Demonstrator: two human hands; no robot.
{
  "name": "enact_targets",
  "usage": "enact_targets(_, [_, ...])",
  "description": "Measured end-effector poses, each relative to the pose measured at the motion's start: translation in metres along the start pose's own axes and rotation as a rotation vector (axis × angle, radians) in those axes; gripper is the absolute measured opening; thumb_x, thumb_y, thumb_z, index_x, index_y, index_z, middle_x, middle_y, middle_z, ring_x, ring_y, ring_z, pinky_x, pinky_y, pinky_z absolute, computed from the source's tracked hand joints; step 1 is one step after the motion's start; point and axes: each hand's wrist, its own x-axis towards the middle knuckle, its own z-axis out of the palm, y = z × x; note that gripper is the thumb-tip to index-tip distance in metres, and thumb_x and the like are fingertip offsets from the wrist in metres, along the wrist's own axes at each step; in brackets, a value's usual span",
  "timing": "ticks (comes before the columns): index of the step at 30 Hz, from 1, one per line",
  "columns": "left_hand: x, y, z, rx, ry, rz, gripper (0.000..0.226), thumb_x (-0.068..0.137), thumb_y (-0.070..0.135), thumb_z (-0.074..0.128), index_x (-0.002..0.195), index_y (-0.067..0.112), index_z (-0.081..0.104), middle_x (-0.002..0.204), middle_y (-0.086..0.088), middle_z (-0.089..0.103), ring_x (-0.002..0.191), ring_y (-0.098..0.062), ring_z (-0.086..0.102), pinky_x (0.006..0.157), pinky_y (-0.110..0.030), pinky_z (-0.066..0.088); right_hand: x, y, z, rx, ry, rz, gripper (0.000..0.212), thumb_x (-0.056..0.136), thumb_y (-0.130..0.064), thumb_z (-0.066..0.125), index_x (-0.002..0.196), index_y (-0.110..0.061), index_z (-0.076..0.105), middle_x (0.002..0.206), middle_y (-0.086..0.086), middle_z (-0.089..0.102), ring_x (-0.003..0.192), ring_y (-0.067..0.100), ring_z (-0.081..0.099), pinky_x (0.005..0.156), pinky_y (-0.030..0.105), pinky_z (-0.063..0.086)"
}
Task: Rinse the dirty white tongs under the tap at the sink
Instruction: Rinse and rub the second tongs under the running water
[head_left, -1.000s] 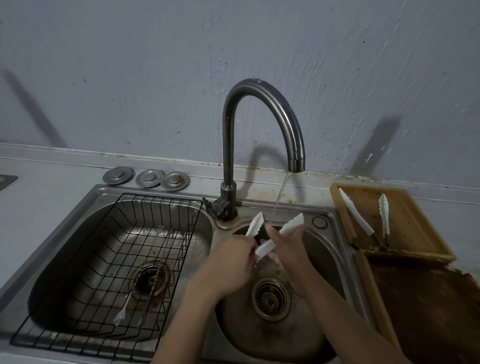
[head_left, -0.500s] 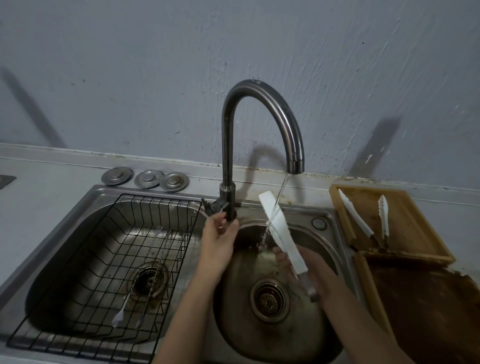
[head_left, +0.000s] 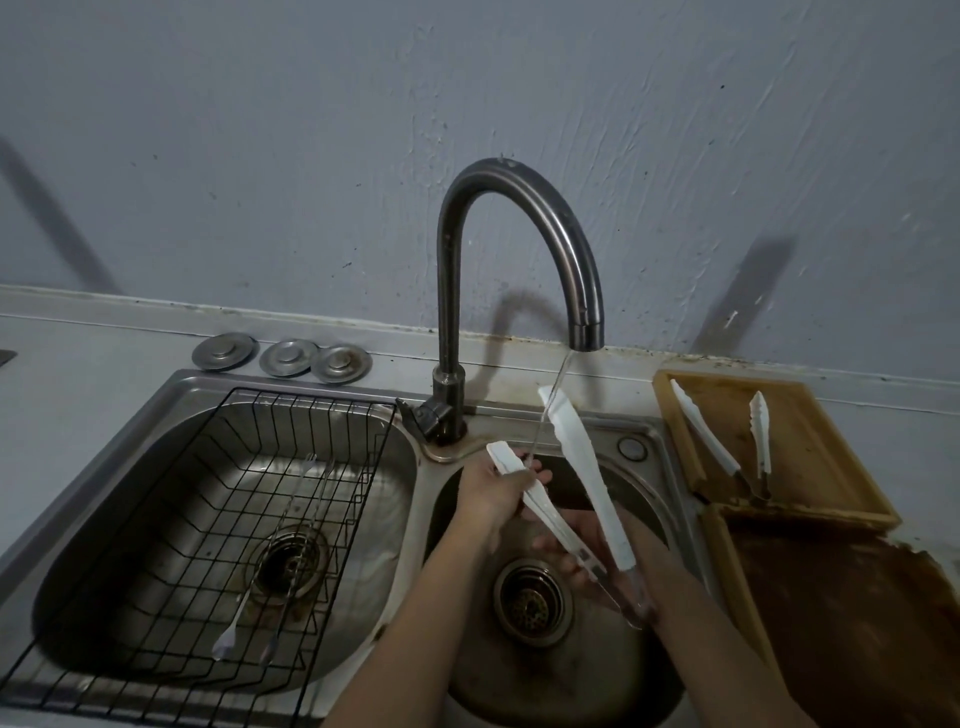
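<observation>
- Head view: the white tongs (head_left: 571, 493) are held over the right bowl of the sink (head_left: 644, 436), under the tap (head_left: 519, 249).
- A thin stream of water (head_left: 550, 400) runs down from the spout and passes between the two white arms of the tongs.
- The tongs are spread open in a V. The joined end is low and near the person, and the two tips point up and away, toward the spout.
- The right hand (head_left: 597, 561) is under the joined end, with its fingers curled round the handle part. It is dark there, so I am not sure how tight the hold is.
- The left hand (head_left: 493, 493) holds the left arm of the tongs near its tip, fingers wrapped round it.
- The left hand is nearer to the water. I think the next move is to slide or turn the white arms so the stream hits them along their length.
- The left bowl has a black wire rack (head_left: 208, 509) with thin metal tools lying in it.
- Another pair of tongs (head_left: 727, 441) lies on a wooden tray (head_left: 831, 467) to the right.
- Three round metal plugs (head_left: 283, 356) sit on the counter behind the sink.
- I can see no words, labels or brand names anywhere.
</observation>
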Motion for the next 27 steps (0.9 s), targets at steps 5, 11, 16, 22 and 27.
enact_targets(5, [0.007,-0.006,-0.001,0.193,0.06,0.144,0.017,0.087,0.0,0.059,0.077,0.014,0.058,0.081,-0.014,0.069,0.066,-0.021,0.071,0.065,-0.034,0.058,-0.025,-0.001,0.001,-0.264,0.127,-0.074,0.093,0.065,-0.082,0.04,0.11,-0.005,0.066,0.086,0.016,0.069,0.07,0.025,0.063,0.06,0.035,0.053])
enact_targets(11, [0.013,-0.013,-0.01,0.657,0.214,0.32,0.045,0.095,0.026,0.037,0.06,0.007,0.056,0.058,-0.013,0.063,0.059,-0.033,0.066,0.058,-0.042,0.056,-0.023,-0.003,0.034,-0.787,0.463,-0.144,0.081,0.076,-0.074,0.021,0.075,-0.007,0.067,0.058,0.007,0.066,0.049,0.018,0.061,0.051,0.028,0.051])
enact_targets(16, [0.016,-0.006,-0.009,0.674,0.191,0.283,0.034,0.095,0.017,0.037,0.075,0.0,0.059,0.071,-0.015,0.061,0.069,-0.027,0.058,0.064,-0.033,0.043,-0.014,0.002,0.04,-0.887,0.576,-0.309,0.069,0.087,-0.063,0.023,0.071,-0.007,0.061,0.055,0.005,0.059,0.048,0.017,0.056,0.048,0.025,0.046])
enact_targets(22, [0.01,0.005,-0.002,-0.117,-0.043,-0.023,0.05,0.1,0.039,0.028,0.092,0.003,0.063,0.087,-0.018,0.069,0.084,-0.031,0.066,0.089,-0.049,0.051,-0.017,-0.001,0.044,-0.942,0.609,-0.414,0.053,0.093,-0.055,0.026,0.063,-0.02,0.054,0.043,-0.002,0.054,0.03,0.004,0.047,0.035,0.017,0.037])
enact_targets(27, [0.013,0.014,0.001,-0.562,-0.109,0.027,0.026,0.101,0.012,0.033,0.104,0.009,0.058,0.1,-0.01,0.066,0.081,-0.018,0.069,0.066,-0.032,0.058,-0.02,-0.007,0.046,-1.045,0.631,-0.374,0.053,0.093,-0.055,0.026,0.062,-0.02,0.052,0.049,-0.004,0.053,0.03,0.0,0.043,0.04,0.019,0.034])
